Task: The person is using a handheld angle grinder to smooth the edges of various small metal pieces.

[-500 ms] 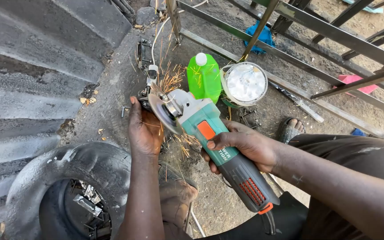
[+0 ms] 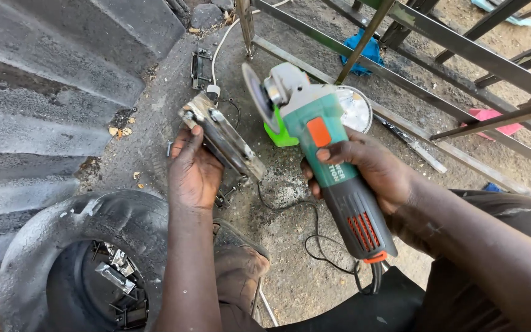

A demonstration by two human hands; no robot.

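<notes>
My left hand [image 2: 193, 169] grips a flat grey metal piece [image 2: 224, 136], a bracket-like strip held up off the ground and tilted down to the right. My right hand [image 2: 367, 169] is wrapped round the body of a green and grey angle grinder [image 2: 324, 144], lifted clear, its disc [image 2: 254, 95] to the right of the metal piece and apart from it. No sparks show. The grinder's black cable [image 2: 314, 246] runs down over the ground.
A black tyre [image 2: 81, 246] with metal parts inside lies at bottom left. A grey corrugated sheet [image 2: 44, 92] fills the left. A welded steel frame [image 2: 462, 55] crosses the top right. A green container [image 2: 281, 135] and a round lid [image 2: 357, 107] sit behind the grinder. My foot [image 2: 238, 261] rests below.
Sparks were flying as the disc met the metal; now the grinder is lifted away to the right and my left hand has raised and turned the metal piece.
</notes>
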